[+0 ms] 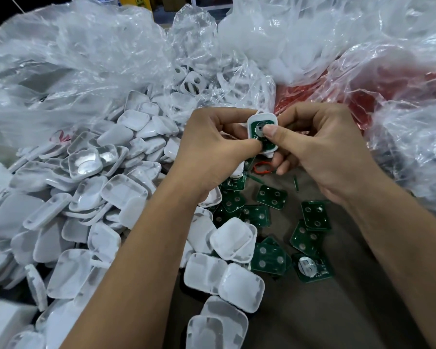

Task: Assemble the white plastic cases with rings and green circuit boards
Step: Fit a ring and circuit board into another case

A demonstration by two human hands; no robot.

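We read no writing anywhere. Our left hand point(212, 144) and right hand point(317, 147) both clamp their grip on one white case point(256, 122), held above the surface point(312, 311); a green circuit board point(264, 144) sits inside it under both thumbs. A red ring point(262, 168) lies just below. Loose green boards point(272, 196), about ten, lie scattered beside a heap of white cases point(106, 197) too many to count. Clear plastic bags point(98, 59) behind hold more cases.

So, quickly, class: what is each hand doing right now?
Left hand: closed, gripping the white case.
Right hand: closed on the same case, thumb pressing the green board inside.
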